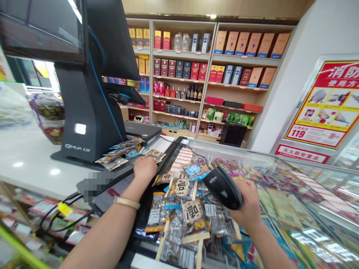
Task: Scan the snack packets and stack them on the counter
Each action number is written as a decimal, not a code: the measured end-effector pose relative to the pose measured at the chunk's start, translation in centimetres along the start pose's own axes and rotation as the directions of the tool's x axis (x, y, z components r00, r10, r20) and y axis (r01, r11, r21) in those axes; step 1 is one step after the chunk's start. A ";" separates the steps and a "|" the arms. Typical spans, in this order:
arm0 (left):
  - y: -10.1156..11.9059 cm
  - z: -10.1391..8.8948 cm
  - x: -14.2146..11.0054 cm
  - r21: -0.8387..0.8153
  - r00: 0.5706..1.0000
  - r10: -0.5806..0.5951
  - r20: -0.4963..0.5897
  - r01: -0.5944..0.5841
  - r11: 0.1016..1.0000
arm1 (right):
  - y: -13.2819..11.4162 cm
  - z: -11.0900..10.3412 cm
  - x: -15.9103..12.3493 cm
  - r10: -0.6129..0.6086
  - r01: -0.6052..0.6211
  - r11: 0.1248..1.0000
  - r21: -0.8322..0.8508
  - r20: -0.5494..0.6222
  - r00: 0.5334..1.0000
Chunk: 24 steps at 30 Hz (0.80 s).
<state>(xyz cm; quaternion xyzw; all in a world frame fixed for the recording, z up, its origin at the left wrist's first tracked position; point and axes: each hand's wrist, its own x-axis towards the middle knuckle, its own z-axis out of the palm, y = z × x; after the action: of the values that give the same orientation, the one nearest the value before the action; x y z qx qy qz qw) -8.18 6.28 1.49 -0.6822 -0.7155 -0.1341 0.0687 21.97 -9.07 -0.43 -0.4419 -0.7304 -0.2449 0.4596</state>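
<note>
My right hand (249,205) is wrapped round the handle of a black barcode scanner (223,188), its head pointing left above a heap of small snack packets (193,216). The heap lies on the glass counter, mostly clear bags with beige or blue edges. My left hand (145,169), a bracelet on its wrist, is closed at a snack packet (156,154) that sticks out past the fingers. Its fingertips are hidden from me. Just left of that hand, a smaller pile of similar packets (117,153) rests by the foot of the checkout terminal (89,112).
Below the glass counter top (269,157) more bagged goods show. A cable runs from the scanner to the back of the counter. Behind stand shelves (182,54) of boxed bottles. A clear jar (49,116) is at the left, and loose cables (67,220) hang below the white counter.
</note>
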 end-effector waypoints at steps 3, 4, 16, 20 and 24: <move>0.0 -0.2 0.1 -0.050 0.999 -0.054 0.003 0.054 0.997 | 0.0 0.0 0.0 0.011 -0.011 1.000 0.007 0.010 1.000; -0.1 -0.2 0.2 -0.063 0.998 -0.063 -0.013 0.062 0.996 | 0.0 0.1 0.0 0.013 -0.013 1.000 0.006 0.007 1.000; 0.9 0.2 1.1 -0.922 0.884 -0.391 -0.257 -0.103 0.373 | -0.3 0.1 0.5 0.015 -0.015 1.000 -0.013 -0.016 1.000; 2.8 0.2 0.4 -0.987 0.944 -0.318 -0.091 -0.127 -0.095 | -0.3 -0.1 0.6 0.002 -0.002 1.000 -0.005 -0.009 1.000; 4.3 -0.7 -1.0 -0.957 0.976 -0.212 -0.050 -0.108 -0.269 | -0.3 -0.2 0.7 0.001 -0.001 1.000 -0.003 0.012 1.000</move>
<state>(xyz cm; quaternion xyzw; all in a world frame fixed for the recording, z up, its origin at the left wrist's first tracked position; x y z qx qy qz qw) -3.89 5.25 2.27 -0.4165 -0.3427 -0.7206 -0.4357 21.64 -9.08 0.30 -0.4443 -0.7325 -0.2430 0.4550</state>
